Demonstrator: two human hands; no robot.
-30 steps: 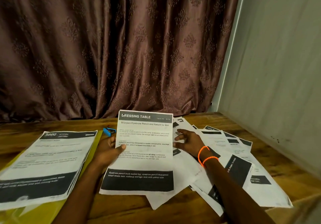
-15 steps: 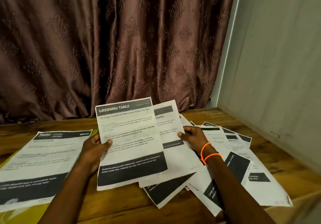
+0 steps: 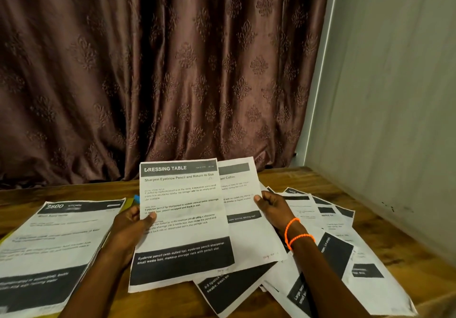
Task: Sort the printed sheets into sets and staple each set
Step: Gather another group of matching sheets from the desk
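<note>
White printed sheets (image 3: 182, 219) — left hand (image 3: 130, 228) pinching front sheet's edge, right hand (image 3: 274, 209) pinching rear sheet (image 3: 240, 194).

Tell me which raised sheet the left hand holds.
The DRESSING TABLE sheet, in front, pinched by the left hand. The right hand holds the sheet behind, headed "...Coffee".

A white sheet headed "DRESSING TABLE" (image 3: 181, 219) with dark bands top and bottom stood tilted up, overlapping a second raised sheet (image 3: 243, 209) beside it. Loose sheets (image 3: 345, 251) lay fanned toward the tabletop's right edge; a squared stack (image 3: 53, 246) lay at its left edge.
</note>
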